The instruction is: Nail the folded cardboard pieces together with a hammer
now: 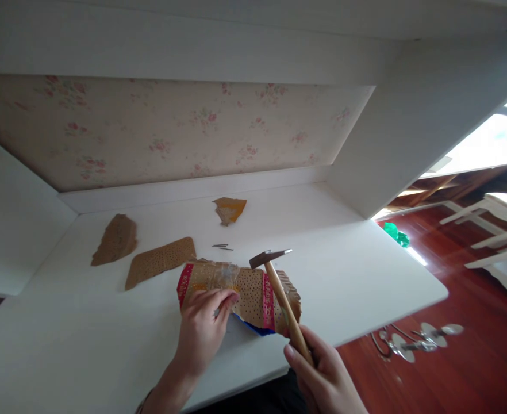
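A piece of brown cardboard point(253, 293) full of small holes, with red patterned bands and a blue edge beneath, lies near the front of the white desk point(107, 333). My left hand point(204, 325) rests on its left part, fingers pinched on a small nail point(216, 313) held against it. My right hand point(322, 376) grips the wooden handle of a hammer point(279, 293), whose metal head hangs above the cardboard's far edge.
Two perforated brown cardboard scraps point(161, 261) lie at the left, a torn orange-brown one point(230, 209) near the back wall. A few loose nails point(223, 247) lie mid-desk. Right of the desk edge: red wood floor, white furniture, a green object point(395, 233), a metal fixture point(413, 339).
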`<state>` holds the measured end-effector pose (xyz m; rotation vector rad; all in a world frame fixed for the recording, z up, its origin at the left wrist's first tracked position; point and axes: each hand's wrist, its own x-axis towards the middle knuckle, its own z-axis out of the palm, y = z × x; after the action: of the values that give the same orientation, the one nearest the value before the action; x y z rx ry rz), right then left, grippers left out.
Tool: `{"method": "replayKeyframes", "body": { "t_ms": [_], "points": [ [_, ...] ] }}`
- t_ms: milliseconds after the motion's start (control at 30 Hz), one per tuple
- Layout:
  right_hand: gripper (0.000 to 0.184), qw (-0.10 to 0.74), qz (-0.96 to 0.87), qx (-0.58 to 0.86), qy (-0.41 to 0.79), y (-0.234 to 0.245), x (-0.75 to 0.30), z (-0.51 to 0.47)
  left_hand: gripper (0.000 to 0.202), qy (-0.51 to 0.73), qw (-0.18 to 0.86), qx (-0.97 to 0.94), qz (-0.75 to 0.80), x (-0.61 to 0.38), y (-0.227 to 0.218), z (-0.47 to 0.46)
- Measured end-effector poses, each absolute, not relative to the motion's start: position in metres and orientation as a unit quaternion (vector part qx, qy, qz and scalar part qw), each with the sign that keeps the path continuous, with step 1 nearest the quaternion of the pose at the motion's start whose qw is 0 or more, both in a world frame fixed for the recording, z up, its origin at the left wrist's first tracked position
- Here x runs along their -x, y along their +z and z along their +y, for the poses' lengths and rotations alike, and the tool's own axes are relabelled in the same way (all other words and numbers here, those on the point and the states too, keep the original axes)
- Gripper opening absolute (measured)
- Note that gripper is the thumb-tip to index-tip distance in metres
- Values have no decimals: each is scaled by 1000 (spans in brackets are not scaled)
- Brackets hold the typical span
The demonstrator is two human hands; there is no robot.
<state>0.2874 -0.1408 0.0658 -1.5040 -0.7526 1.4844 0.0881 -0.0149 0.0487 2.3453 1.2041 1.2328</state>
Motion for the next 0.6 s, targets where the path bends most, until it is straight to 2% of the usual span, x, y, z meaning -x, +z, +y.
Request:
{"method": "replayKeyframes", "body": {
  "t_ms": [600],
  "points": [
    [51,458,-285,597,594,56,-285,-140,9,421,104,-807,402,-93,50,-13]
  ]
}}
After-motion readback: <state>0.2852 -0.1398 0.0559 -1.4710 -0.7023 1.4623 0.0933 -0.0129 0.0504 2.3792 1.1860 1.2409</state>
